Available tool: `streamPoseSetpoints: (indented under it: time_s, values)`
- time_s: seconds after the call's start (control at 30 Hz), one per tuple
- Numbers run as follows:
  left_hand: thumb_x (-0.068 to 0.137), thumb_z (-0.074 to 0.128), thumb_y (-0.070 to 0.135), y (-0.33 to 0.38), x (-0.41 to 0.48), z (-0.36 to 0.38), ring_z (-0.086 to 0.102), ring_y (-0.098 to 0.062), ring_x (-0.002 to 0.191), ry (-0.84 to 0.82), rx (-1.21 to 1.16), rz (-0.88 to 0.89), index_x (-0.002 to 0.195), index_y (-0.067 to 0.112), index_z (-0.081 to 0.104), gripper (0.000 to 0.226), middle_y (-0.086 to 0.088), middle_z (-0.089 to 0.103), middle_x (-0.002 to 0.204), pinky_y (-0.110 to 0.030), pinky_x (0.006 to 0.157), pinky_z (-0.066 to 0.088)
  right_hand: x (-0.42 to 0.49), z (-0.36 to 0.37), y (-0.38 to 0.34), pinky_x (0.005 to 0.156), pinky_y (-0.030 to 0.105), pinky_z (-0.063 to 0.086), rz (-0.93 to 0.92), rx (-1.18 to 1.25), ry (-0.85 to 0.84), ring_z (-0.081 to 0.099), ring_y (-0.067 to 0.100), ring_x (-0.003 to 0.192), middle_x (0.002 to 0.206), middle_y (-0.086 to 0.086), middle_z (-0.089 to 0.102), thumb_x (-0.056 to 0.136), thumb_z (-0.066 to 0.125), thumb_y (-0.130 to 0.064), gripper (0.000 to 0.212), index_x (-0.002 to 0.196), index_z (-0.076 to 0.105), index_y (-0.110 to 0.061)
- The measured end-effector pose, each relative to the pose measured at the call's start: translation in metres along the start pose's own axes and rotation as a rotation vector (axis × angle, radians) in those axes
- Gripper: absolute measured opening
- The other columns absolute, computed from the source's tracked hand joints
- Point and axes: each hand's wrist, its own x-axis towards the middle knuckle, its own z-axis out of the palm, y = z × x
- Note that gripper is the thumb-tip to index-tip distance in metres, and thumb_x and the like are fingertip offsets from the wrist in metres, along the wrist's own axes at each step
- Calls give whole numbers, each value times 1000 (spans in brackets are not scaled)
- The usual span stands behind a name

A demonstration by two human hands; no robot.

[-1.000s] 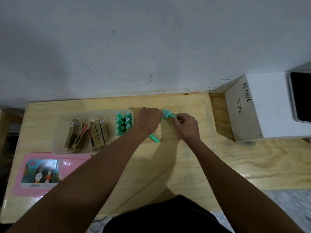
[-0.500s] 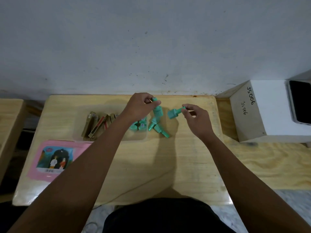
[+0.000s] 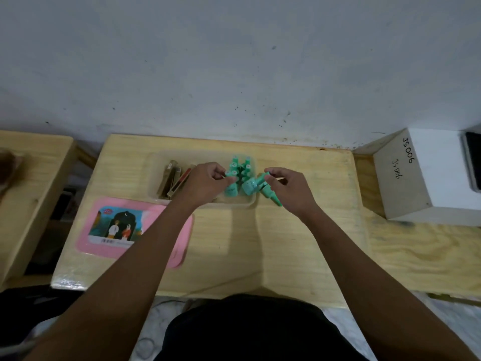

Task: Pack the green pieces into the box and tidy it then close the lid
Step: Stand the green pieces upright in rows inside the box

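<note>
A clear plastic box (image 3: 156, 178) sits on the wooden table, with several green pieces (image 3: 240, 168) standing in its right end. My left hand (image 3: 205, 182) is over the box and grips a green piece (image 3: 231, 190) at the box's front right. My right hand (image 3: 289, 186) holds another green piece (image 3: 251, 185) tilted over the box's right edge. One more green piece (image 3: 270, 195) lies on the table just right of the box, partly under my right hand. The pink lid (image 3: 117, 227) lies flat to the front left of the box.
Several brown and gold packets (image 3: 173, 182) stand in the left part of the box. A white box marked JS006 (image 3: 421, 173) stands on a second table at the right. Another wooden table (image 3: 28, 178) is at the far left. The wall runs just behind the table.
Both hands have come down and left toward the box, each carrying a green piece. The view has shifted, so the box and lid appear further right.
</note>
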Motion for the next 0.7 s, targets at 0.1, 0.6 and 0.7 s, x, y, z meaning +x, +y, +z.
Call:
streamPoseSetpoints:
  time_s: [0.1, 0.6, 0.7]
  values:
    - [77, 76, 33, -18, 0, 2, 59, -16, 65, -1, -27, -22, 84, 9, 65, 27, -10, 67, 74, -28, 58, 46, -5, 11, 0, 61, 14, 45, -2, -28, 10, 63, 7, 69, 101, -5, 70, 93, 63, -27, 22, 111, 72, -20]
    - [76, 77, 21, -43, 20, 34, 52, -17, 64, -56, 167, 45, 79, 12, 63, 16, -2, 58, 69, -28, 61, 41, -25, 40, 3, 68, 26, 49, -237, -527, 51, 61, 7, 79, 114, -11, 60, 95, 56, -29, 25, 118, 65, -26]
    - [75, 77, 24, -43, 22, 37, 54, -19, 64, -55, 238, 40, 74, 18, 60, 18, 1, 59, 67, -31, 61, 45, -24, 43, 3, 69, 28, 51, -272, -628, 37, 62, 9, 89, 116, -11, 60, 96, 54, -29, 26, 119, 65, -27]
